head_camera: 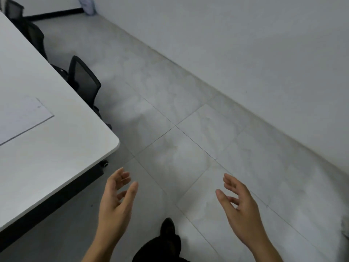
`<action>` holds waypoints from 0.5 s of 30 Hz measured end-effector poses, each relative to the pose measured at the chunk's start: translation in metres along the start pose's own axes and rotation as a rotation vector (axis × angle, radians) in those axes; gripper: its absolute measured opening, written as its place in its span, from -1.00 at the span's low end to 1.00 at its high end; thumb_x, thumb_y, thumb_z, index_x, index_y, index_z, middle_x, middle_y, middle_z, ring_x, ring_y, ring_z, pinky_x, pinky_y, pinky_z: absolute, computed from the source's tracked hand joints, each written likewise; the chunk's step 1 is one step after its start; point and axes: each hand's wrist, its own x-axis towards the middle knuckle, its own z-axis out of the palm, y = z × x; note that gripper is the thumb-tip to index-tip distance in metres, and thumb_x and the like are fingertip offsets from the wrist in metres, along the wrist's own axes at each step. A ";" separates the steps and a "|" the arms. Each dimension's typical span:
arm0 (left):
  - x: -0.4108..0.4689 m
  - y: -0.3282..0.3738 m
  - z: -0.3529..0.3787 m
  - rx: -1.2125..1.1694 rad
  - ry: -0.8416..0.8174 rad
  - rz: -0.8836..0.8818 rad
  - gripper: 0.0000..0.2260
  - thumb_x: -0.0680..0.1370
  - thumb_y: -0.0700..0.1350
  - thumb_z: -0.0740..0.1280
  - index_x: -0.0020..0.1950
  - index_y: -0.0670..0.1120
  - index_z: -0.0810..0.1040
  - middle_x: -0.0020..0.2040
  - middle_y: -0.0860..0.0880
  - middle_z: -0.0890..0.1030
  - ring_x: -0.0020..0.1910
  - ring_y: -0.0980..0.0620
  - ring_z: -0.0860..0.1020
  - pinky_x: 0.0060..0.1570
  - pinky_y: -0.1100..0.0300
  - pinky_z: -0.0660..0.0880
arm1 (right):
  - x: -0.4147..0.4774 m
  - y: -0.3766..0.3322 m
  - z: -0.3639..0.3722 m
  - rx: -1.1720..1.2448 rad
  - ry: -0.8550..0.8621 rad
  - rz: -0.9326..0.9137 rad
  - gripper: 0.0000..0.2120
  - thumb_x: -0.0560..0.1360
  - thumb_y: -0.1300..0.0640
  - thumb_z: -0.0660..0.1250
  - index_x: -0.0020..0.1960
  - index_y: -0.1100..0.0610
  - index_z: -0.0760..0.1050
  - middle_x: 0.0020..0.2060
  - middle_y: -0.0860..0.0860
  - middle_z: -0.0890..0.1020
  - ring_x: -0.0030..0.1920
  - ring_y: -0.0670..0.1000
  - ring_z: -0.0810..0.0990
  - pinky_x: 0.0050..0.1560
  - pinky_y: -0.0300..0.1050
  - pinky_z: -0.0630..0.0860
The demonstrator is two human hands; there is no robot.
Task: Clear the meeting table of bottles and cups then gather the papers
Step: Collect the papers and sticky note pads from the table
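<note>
At the far left a sheet of paper (pixel 20 118) lies flat on the white worktop (pixel 56 157), running out of view past the left edge, with one corner pointing toward the worktop's long far side. The worktop fills the left of the view and ends in a rounded corner, with a dark band under its near edge and a small black wheel (pixel 104 163) showing just below that corner. Along the worktop's far side stand black chairs tucked close in: one with a mesh back (pixel 84 80) nearest the corner, and another (pixel 35 36) farther up the row. Beyond them a black skirting strip (pixel 54 13) runs along the base of the far wall, and something pale and blurred (pixel 86 5) sits on the floor at its right end; I cannot tell what it is. The left grip (pixel 115 201) hangs over the grey tiled floor (pixel 188 110), just off the worktop's corner and not touching it, released, fingers loosely spread and holding nothing. Between the two forearms a dark shoe (pixel 168 227) stands on the tiles. The right grip (pixel 239 207) is likewise released, palm turned inward toward the other, fingers relaxed and empty, well apart from the paper. A plain pale wall (pixel 245 44) closes the right side.
</note>
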 end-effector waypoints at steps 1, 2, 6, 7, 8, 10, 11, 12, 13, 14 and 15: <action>0.030 0.010 0.009 -0.001 0.003 0.011 -0.59 0.51 0.05 0.39 0.34 0.11 0.41 0.20 0.09 0.57 0.20 0.15 0.55 0.11 0.16 0.49 | 0.030 -0.012 0.000 -0.003 0.006 -0.008 -0.59 0.53 0.01 0.40 0.32 -0.25 0.41 0.27 -0.25 0.54 0.24 -0.30 0.51 0.12 -0.28 0.49; 0.059 0.021 0.017 0.001 0.003 0.017 -0.59 0.51 0.05 0.38 0.34 0.10 0.41 0.20 0.09 0.57 0.20 0.15 0.55 0.10 0.19 0.48 | 0.059 -0.024 -0.002 -0.001 0.017 -0.019 -0.60 0.53 0.02 0.40 0.31 -0.25 0.41 0.26 -0.25 0.55 0.24 -0.30 0.51 0.10 -0.30 0.48; 0.161 0.052 0.047 -0.004 -0.019 0.031 -0.64 0.52 0.07 0.38 0.30 0.16 0.41 0.21 0.10 0.57 0.20 0.18 0.54 0.05 0.31 0.44 | 0.162 -0.061 0.003 0.041 0.075 -0.032 -0.60 0.53 0.04 0.39 0.34 -0.14 0.45 0.24 -0.24 0.57 0.24 -0.31 0.51 0.07 -0.36 0.45; 0.184 0.055 0.053 0.016 -0.017 0.040 -0.64 0.53 0.07 0.39 0.30 0.15 0.42 0.21 0.11 0.57 0.19 0.19 0.55 0.03 0.34 0.44 | 0.188 -0.066 0.008 0.055 0.088 -0.032 -0.60 0.52 0.03 0.39 0.35 -0.12 0.45 0.23 -0.24 0.57 0.24 -0.31 0.51 0.06 -0.37 0.45; 0.208 0.055 0.059 0.032 -0.010 0.045 -0.62 0.53 0.06 0.39 0.32 0.13 0.42 0.20 0.11 0.57 0.19 0.20 0.55 0.02 0.36 0.45 | 0.214 -0.069 0.014 0.067 0.094 -0.031 -0.59 0.52 0.03 0.39 0.35 -0.10 0.45 0.23 -0.25 0.57 0.24 -0.31 0.51 0.05 -0.37 0.45; 0.257 0.052 0.073 0.041 0.018 0.044 -0.58 0.48 0.02 0.35 0.33 0.11 0.44 0.19 0.09 0.59 0.19 0.19 0.55 0.01 0.41 0.47 | 0.269 -0.071 0.033 0.092 0.086 -0.025 -0.59 0.52 0.03 0.39 0.36 -0.09 0.46 0.23 -0.24 0.58 0.25 -0.29 0.52 0.06 -0.35 0.46; 0.284 0.047 0.080 0.037 0.038 0.039 -0.59 0.46 -0.01 0.35 0.32 0.12 0.45 0.19 0.07 0.60 0.19 0.18 0.56 0.01 0.44 0.48 | 0.299 -0.071 0.046 0.106 0.078 -0.024 -0.58 0.52 0.03 0.39 0.36 -0.10 0.46 0.24 -0.24 0.58 0.25 -0.28 0.53 0.07 -0.33 0.47; 0.312 0.044 0.087 0.033 0.054 0.035 -0.60 0.46 -0.02 0.35 0.30 0.14 0.45 0.18 0.04 0.60 0.19 0.17 0.56 0.01 0.45 0.48 | 0.331 -0.072 0.059 0.116 0.068 -0.027 -0.58 0.51 0.03 0.39 0.36 -0.11 0.46 0.24 -0.23 0.58 0.25 -0.27 0.53 0.09 -0.32 0.47; 0.343 0.043 0.095 0.035 0.066 0.027 -0.61 0.45 -0.03 0.35 0.27 0.17 0.45 0.18 0.02 0.60 0.19 0.16 0.56 0.01 0.45 0.48 | 0.365 -0.075 0.072 0.125 0.055 -0.028 -0.57 0.50 0.01 0.39 0.35 -0.11 0.46 0.24 -0.23 0.58 0.25 -0.27 0.53 0.10 -0.31 0.47; 0.376 0.043 0.101 0.037 0.075 0.017 -0.62 0.45 -0.03 0.36 0.25 0.20 0.45 0.17 0.00 0.60 0.18 0.16 0.57 0.01 0.45 0.48 | 0.399 -0.079 0.085 0.131 0.038 -0.033 -0.56 0.49 -0.01 0.38 0.35 -0.11 0.46 0.24 -0.23 0.58 0.25 -0.28 0.52 0.10 -0.31 0.47; 0.409 0.046 0.107 0.038 0.087 0.012 -0.64 0.47 -0.02 0.38 0.23 0.22 0.44 0.18 -0.01 0.60 0.18 0.16 0.57 0.01 0.45 0.48 | 0.435 -0.085 0.098 0.135 0.016 -0.042 -0.56 0.49 -0.03 0.37 0.36 -0.11 0.45 0.25 -0.23 0.57 0.25 -0.29 0.52 0.10 -0.33 0.47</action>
